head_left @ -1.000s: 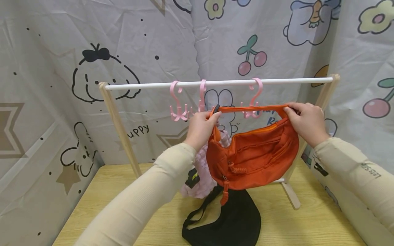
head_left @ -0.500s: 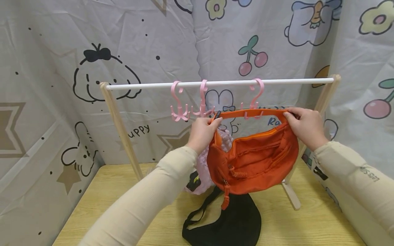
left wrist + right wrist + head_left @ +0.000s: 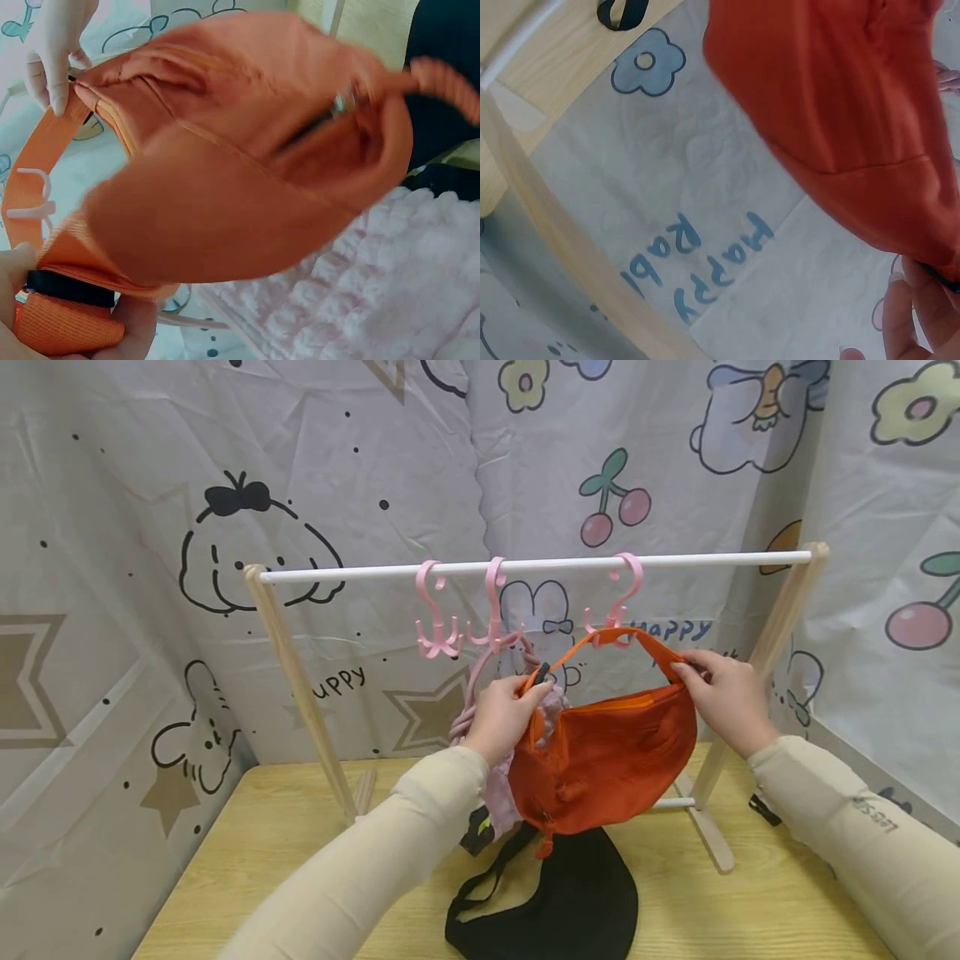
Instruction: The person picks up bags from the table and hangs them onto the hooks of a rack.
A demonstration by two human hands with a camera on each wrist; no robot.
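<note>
An orange shoulder bag (image 3: 615, 760) hangs between both hands in front of the rack. My left hand (image 3: 498, 714) pinches its strap by the black buckle (image 3: 71, 288); my right hand (image 3: 723, 697) grips the strap's other end where it joins the bag. The strap (image 3: 581, 643) arches up and overlaps the prongs of the rightmost pink hook (image 3: 617, 610). In the left wrist view those prongs show against the strap's inner side. Behind the orange bag, a pink bubbly-textured bag (image 3: 330, 277) hangs by its handle from the middle pink hook (image 3: 494, 606).
A white rail (image 3: 360, 572) on wooden posts (image 3: 300, 693) carries the hooks, including a left pink hook (image 3: 433, 610). A black bag (image 3: 570, 902) lies on the wooden table (image 3: 285, 843). A small black strap (image 3: 765, 810) lies at the right. Patterned cloth surrounds the back.
Both hands have lowered slightly, and the right one has come left, closer to the left hand. The strap has gone from nearly straight to bowed upward at the right hook.
</note>
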